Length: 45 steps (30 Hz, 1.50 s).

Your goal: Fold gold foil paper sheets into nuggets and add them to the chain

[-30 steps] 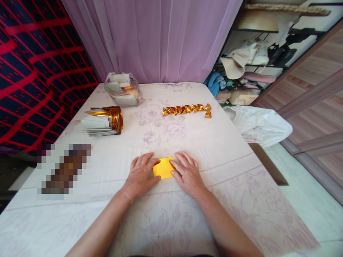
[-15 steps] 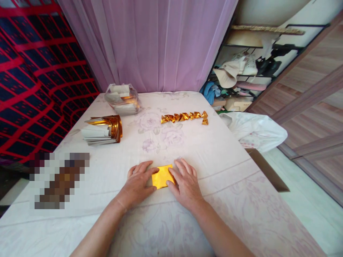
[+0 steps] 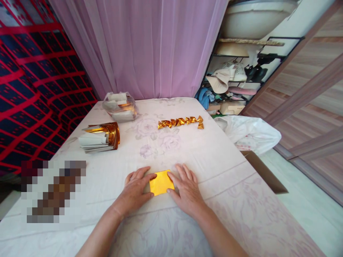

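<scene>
A small gold foil paper rectangle (image 3: 161, 183) lies flat on the tablecloth in front of me. My left hand (image 3: 137, 188) rests at its left side, fingers spread, with the thumb and index fingertip touching that edge. On the opposite side, my right hand (image 3: 187, 189) lies with its fingers apart, the thumb and index fingertip at the right edge. Beyond the hands, a row of several folded gold foil pieces (image 3: 180, 122) runs across the table. At the left stands a fanned stack of gold-and-white paper sheets (image 3: 100, 138).
A clear plastic bag (image 3: 121, 107) of similar paper sits at the back left of the flowered tablecloth (image 3: 209, 157). A blurred-out patch (image 3: 56, 192) covers something at the left. Right of the table are a white plastic bag (image 3: 254, 132), a brown box (image 3: 264, 173) and a shelf rack (image 3: 241, 82).
The camera view has tilted slightly, so the table things appear lower and a bit further left. Both hands stay in place at the edges of the gold foil paper.
</scene>
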{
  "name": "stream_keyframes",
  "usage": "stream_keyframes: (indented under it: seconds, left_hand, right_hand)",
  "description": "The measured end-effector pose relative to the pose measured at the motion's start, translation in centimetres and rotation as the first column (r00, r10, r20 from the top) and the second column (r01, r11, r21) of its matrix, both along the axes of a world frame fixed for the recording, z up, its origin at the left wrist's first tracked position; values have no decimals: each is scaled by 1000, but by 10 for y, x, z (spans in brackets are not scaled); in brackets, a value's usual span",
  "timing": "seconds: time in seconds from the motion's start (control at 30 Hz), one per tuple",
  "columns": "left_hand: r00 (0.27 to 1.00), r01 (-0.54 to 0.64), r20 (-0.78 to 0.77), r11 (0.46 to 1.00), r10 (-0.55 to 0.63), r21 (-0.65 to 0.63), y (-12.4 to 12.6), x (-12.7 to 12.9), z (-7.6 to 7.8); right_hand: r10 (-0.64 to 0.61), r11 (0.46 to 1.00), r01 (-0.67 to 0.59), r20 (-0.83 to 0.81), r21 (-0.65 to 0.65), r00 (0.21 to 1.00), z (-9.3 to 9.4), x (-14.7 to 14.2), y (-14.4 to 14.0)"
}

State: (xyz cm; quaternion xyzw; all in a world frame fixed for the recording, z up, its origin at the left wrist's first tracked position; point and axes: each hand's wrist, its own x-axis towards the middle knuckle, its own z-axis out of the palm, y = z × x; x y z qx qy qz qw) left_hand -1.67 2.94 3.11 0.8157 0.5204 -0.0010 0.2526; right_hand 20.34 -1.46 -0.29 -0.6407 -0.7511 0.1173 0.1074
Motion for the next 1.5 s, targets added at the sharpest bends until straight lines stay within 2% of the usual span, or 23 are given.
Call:
stream_keyframes:
  seconds: [0.13,0.27,0.4,0.5,0.57,0.73,0.97,1.13,1.2,1.27,1.4,1.5]
  left_hand:
    - [1000,6,1,1000,-6,3,1,0,2]
    - [1000,-5,-5,1000,5,1,1,1,3]
    - [1000,-12,-4,1000,12,1,1,2,2]
    - [1000,-9,-4,1000,9,8,0,2,2]
    - [1000,-8,-11,1000,9,6,0,2,2]
    - [1000,-4,-10,1000,4,-4,0,1,3]
    - [1000,3,-8,1000,-3,-8,1,-1,2]
    - [1000,21,13,998,-21,56,0,-1,0]
    - [1000,26,10,998,-27,65,0,-1,-1]
    - [999,35,8,997,-35,75,0,-1,-3]
    - [999,48,1,996,-48,72,-1,-3,-6]
    - [998,55,-13,997,-55,52,-2,-4,-7]
  right_hand:
    - [39,997,-41,-22,-69,999,3,12,3]
    - [86,994,-90,-56,-68,995,2,23,5]
    - [99,995,-96,-97,30,990,-2,24,5]
    - [90,985,-68,-136,161,987,-3,11,3]
    - [113,976,-84,-138,202,984,-2,0,1]
    - [130,987,-116,-126,113,983,1,-12,-2]
    - [-1,999,-3,-110,-37,994,-1,11,5]
    - [16,999,-13,-94,29,995,5,11,4]
    - [61,995,-56,-70,79,996,9,1,0]
    - [181,981,-176,-57,86,982,12,-14,-4]
    - [282,959,-282,-36,-5,959,7,-37,-6]
    - [321,945,-322,-28,-53,947,1,-38,-4]
